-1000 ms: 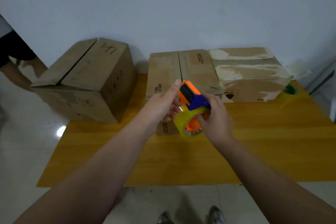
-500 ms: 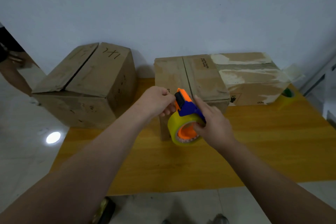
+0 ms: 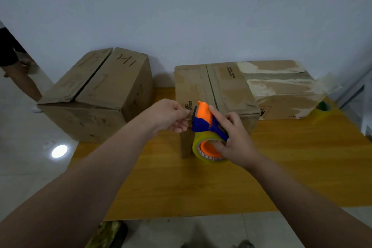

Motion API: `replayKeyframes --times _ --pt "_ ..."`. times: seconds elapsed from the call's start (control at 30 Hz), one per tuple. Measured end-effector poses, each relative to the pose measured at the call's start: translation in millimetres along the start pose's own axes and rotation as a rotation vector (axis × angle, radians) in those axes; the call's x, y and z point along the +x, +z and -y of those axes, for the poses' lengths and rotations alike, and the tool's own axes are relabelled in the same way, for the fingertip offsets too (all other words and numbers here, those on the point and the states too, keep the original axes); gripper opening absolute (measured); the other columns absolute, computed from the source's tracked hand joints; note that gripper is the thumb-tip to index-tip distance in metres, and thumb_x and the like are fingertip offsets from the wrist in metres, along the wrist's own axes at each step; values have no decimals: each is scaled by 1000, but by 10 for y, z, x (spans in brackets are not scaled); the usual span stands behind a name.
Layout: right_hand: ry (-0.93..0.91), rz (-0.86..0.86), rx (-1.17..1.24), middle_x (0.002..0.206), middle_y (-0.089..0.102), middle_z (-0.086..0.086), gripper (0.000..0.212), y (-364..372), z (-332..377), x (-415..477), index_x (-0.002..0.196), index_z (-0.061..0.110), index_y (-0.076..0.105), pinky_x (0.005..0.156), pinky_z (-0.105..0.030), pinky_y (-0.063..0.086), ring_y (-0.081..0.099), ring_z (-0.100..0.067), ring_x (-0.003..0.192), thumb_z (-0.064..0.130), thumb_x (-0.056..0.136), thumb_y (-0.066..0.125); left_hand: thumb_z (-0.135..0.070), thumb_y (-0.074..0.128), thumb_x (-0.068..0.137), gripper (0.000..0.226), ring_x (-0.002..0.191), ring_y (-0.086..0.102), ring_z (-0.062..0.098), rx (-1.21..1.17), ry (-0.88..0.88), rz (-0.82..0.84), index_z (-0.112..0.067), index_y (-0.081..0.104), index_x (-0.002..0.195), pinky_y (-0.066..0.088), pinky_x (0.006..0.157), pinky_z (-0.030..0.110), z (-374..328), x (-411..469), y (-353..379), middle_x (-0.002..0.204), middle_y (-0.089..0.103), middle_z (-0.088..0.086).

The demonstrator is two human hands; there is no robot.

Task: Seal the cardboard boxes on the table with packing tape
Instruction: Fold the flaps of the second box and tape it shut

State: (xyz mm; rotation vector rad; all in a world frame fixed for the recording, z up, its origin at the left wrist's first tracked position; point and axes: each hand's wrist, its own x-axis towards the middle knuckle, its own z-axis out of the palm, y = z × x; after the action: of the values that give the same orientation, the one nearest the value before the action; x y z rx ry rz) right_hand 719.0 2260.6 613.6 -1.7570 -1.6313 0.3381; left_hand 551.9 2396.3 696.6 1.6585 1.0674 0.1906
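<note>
Tape dispenser (image 3: pixel 203 119), orange and blue, held at frame centre, before middle box (image 3: pixel 213 86). Right hand (image 3: pixel 235 137) gripped it: thumb in roll core, forefinger along top. Left hand (image 3: pixel 168 115) pinched tape end at its front edge. Left box (image 3: pixel 100 90), right box (image 3: pixel 281 88) flanked on table (image 3: pixel 201 187); spare roll (image 3: pixel 323 107) far right.

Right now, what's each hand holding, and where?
Right hand holds the tape dispenser: thumb in the roll's orange core, fingers over the top. Left hand seems to pinch the tape end at its front edge.
</note>
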Motion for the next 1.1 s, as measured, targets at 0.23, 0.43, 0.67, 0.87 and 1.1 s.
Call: replayKeyframes --times 0.23,0.43,0.67,0.87,1.1 --pt "-35 14 -149 113 23 12 97 -44 16 66 133 68 1 64 -11 39 46 -10 89 18 81 66 -16 67 86 11 50 64 6 -62 -66 -36 -5 65 84 47 46 15 55 19 -35 58 69 2" --pt "-49 79 -263 121 25 8 100 -101 65 66 133 66 -7 61 -9 36 45 -8 90 26 80 68 -12 66 86 8 51 63 6 -38 -39 -27 -4 66 88 47 47 14 98 9 -70 59 69 3" --pt "-110 234 -509 113 35 4 91 -411 92 92 138 58 -11 68 -21 31 39 -8 86 67 78 58 -18 64 88 10 49 59 2 -17 28 -146 -9 66 83 45 47 13 336 -20 -98 59 68 -3" --pt "-108 274 -871 119 40 -1 77 -684 163 229 146 51 1 69 -26 29 37 -14 85 70 84 42 -26 62 91 14 56 54 8 -68 -9 -298 -14 66 85 44 51 19 617 -7 -238 67 65 -2" --pt "-225 306 -1075 115 47 -4 65 -679 585 637 145 45 23 76 -34 34 51 -25 100 60 88 49 -46 61 87 35 54 45 10 10 51 -492 -14 60 71 36 54 27 681 64 -71 60 53 -4"
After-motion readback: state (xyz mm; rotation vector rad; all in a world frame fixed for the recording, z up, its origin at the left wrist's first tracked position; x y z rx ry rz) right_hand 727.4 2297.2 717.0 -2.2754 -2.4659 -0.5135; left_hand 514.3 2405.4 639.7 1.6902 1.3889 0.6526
